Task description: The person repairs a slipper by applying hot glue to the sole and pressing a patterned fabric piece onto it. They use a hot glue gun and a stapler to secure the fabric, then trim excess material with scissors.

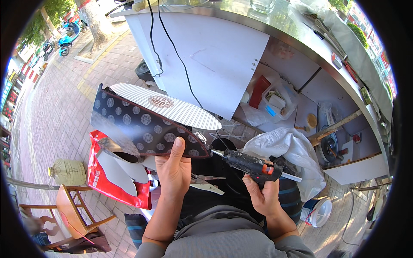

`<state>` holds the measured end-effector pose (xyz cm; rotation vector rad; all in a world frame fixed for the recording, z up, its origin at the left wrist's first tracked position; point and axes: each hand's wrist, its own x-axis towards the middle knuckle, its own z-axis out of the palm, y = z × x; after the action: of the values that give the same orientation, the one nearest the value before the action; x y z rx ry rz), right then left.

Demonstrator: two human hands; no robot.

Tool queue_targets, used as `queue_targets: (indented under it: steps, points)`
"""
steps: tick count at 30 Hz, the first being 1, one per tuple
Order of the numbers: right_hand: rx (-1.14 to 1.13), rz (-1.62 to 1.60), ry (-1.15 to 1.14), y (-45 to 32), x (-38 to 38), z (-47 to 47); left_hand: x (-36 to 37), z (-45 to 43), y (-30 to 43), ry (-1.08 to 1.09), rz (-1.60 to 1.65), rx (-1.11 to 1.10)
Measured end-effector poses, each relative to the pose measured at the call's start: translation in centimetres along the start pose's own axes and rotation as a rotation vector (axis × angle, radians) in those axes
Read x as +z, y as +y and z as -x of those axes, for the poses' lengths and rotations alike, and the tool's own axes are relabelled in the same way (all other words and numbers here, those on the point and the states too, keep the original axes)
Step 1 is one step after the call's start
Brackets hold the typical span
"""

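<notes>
My left hand (174, 171) holds a dark cloth shoe upper (129, 121) with grey round medallions and a reddish seam, thumb on its near face. A white striped sole or insole (177, 108) with a brown emblem lies along the upper's far edge. My right hand (264, 196) grips a black hot glue gun (248, 164), a pale glue stick (292, 176) sticking out of its back. The metal nozzle (217, 152) points left, at or very near the tip of the upper. Over my lap, scissors (208, 177) show partly behind my left wrist.
Left of my lap, a red bag (96, 188) lies under grey sole-shaped pieces (117, 171). A wooden chair (72, 209) and a plastic jug (68, 171) stand further left. Ahead is a metal-topped counter (206, 11) with hanging black cables (180, 54). A bucket (317, 213) sits right.
</notes>
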<state>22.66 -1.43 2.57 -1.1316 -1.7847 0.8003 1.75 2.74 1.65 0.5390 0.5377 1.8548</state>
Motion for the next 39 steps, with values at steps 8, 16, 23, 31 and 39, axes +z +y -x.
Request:
queue_targets:
  steps: [8, 16, 23, 31, 39]
  points:
    - [0.046, 0.029, -0.044, 0.0, -0.22, 0.42, 0.02, -0.11, 0.08, -0.001, 0.002, 0.002]
    - [-0.032, -0.044, 0.02, 0.27, -0.04, -0.06, -0.03, 0.03, 0.08, 0.007, 0.011, -0.019]
    - [-0.025, 0.015, -0.004, 0.15, 0.03, -0.44, -0.04, 0.07, 0.02, 0.019, 0.008, -0.013]
    - [0.027, -0.01, -0.011, 0.1, -0.07, -0.02, -0.1, -0.02, -0.07, 0.008, 0.034, -0.017]
    - [0.057, -0.031, -0.021, 0.12, -0.14, 0.22, 0.07, -0.02, 0.18, 0.033, 0.042, -0.033]
